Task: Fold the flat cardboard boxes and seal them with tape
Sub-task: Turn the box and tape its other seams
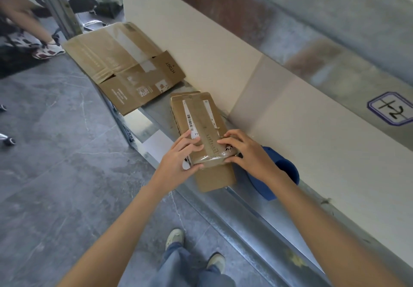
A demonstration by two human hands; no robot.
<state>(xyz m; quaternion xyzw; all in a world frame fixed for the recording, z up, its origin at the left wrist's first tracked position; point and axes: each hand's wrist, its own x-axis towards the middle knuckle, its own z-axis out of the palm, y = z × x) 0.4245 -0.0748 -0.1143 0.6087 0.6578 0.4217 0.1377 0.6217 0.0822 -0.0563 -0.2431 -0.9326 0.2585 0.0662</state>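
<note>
A small folded cardboard box [199, 119] with white labels and a barcode lies on a narrow metal shelf [241, 210]. A strip of clear tape [211, 160] runs over its top and down the near end. My left hand [181, 161] grips the box's near left corner, fingers on top and thumb on the end face. My right hand [243, 150] holds the near right corner, fingertips pressing on the taped top. A blue tape dispenser [279, 175] lies on the shelf behind my right wrist. A flat unfolded cardboard box [120, 63] lies further along the shelf.
A cream wall panel [201, 40] rises right behind the shelf. Grey stone floor [55, 152] spreads to the left. My feet [176, 238] stand below the shelf edge. Another person's legs and sneakers [48, 51] are at the far left, near chair casters [9, 140].
</note>
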